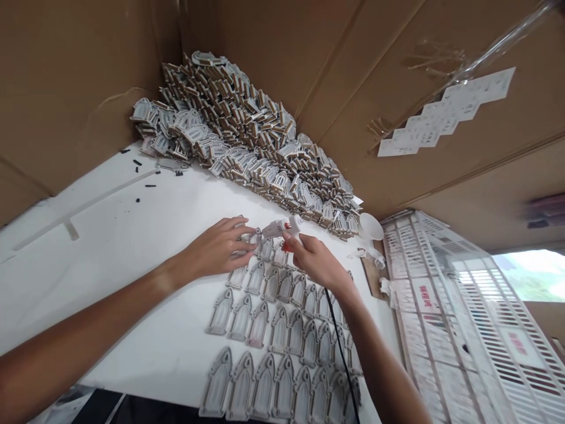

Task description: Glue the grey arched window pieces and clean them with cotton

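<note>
My right hand [314, 259] grips a white hot glue gun [277, 228] with a red trigger, and its nozzle points left. A black cord [338, 330] runs from it down past my right forearm. My left hand [225, 244] is palm-down with fingers spread, the fingertips at a small grey arch-shaped piece [255, 238] just before the nozzle. Whether the fingers press on that piece cannot be made out. Below both hands, several rows of arch-shaped pieces [265, 383] lie flat on the white table [145, 341].
A large heap of arch pieces [247, 126] leans in the cardboard corner behind. Small black bits [150, 186] lie at left. White plastic baskets [435, 318] stand at right, near a round white dish [371, 227]. Paper labels [445, 115] hang on the cardboard wall [335, 53].
</note>
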Demonstrator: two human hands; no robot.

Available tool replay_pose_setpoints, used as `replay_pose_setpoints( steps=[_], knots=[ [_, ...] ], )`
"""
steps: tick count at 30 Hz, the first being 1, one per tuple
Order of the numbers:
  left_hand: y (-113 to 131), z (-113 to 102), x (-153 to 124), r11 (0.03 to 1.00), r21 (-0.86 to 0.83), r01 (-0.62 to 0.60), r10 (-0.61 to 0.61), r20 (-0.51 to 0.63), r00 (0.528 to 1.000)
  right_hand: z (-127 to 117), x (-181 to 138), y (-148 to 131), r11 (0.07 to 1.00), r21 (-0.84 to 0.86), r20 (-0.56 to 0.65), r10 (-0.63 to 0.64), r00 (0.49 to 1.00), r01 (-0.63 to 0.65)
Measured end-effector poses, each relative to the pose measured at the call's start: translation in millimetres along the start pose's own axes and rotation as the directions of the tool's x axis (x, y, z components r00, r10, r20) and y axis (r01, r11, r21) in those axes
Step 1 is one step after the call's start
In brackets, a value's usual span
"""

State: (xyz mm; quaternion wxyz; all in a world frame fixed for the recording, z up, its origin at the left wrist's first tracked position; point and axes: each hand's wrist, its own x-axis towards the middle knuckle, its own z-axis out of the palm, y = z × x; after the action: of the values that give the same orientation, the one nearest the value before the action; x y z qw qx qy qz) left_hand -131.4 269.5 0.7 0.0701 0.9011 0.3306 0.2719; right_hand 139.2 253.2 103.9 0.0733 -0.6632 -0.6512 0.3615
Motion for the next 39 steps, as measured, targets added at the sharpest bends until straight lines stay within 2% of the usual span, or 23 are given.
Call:
replay_pose_setpoints(
  steps=[5, 12, 21, 28, 34, 39],
  knots=[
    [-2, 1, -1, 1.0, -0.017, 0.022, -0.022, 0.021, 1.0, 1, 0, 1, 1.0, 0.027, 0.016, -0.014, 1.0, 0.014],
    [-5, 4, -3, 0.999, -0.04, 0.029, -0.028, 0.018, 0.999, 3, -1, 3, 1.0, -0.021, -0.004, 0.0, 1.0, 0.0],
    [-6, 4, -2, 0.996, -0.077, 0.052, -0.05, 0.018, 0.999, 14, -4, 11, 0.998, -0.057, -0.091, 0.003, 0.996, -0.008],
    [-5, 4, -2, 0.993, -0.098, 0.064, -0.063, 0.008, 0.998, 17, -6, 6, 0.976, -0.219, -0.148, -0.019, 0.989, -0.014],
    [-4, 4, -2, 0.998, -0.024, 0.06, -0.06, 0.037, 0.998, 13, -11, -1, 0.941, -0.338, -0.125, -0.016, 0.992, -0.027],
    [-3, 5, -2, 0.997, -0.028, 0.077, -0.076, 0.042, 0.996, 10, -12, -11, 0.889, -0.456, -0.118, -0.031, 0.992, -0.027]
  ],
)
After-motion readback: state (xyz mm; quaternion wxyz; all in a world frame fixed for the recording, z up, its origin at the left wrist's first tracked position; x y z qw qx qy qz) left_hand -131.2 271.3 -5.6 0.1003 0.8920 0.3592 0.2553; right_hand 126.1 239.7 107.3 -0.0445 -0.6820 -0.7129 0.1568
